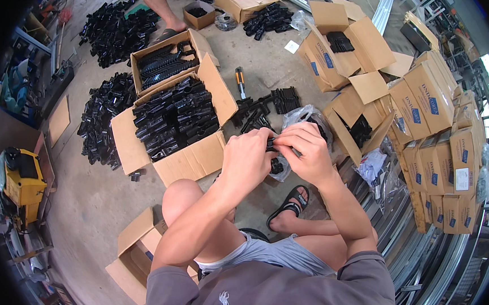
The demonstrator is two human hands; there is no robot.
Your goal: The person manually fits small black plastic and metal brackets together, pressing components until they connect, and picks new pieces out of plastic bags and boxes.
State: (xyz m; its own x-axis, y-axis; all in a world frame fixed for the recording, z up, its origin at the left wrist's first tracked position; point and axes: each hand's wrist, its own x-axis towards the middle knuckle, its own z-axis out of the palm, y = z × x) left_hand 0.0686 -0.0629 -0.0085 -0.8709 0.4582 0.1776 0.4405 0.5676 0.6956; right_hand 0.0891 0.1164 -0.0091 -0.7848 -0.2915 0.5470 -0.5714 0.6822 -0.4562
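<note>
In front of me, my left hand (247, 159) and my right hand (305, 150) meet with fingers pinched on a small black part (270, 144). My fingers cover most of it, so its exact kind cannot be made out. Just beyond them lie several loose black parts (248, 108) and a row of black pieces (285, 100) on the floor. Beside my right hand is a clear plastic bag (304, 114) with dark pieces in it. To the left of my hands, an open carton (191, 163) is packed with rows of glossy black parts (175, 117).
Heaps of black parts (117, 34) cover the floor at far left. A screwdriver (240, 83) lies ahead. Open cartons (329, 61) and stacked closed cartons (422, 100) stand at right, near long metal profiles (399, 260). Another person's foot (172, 28) shows at the top.
</note>
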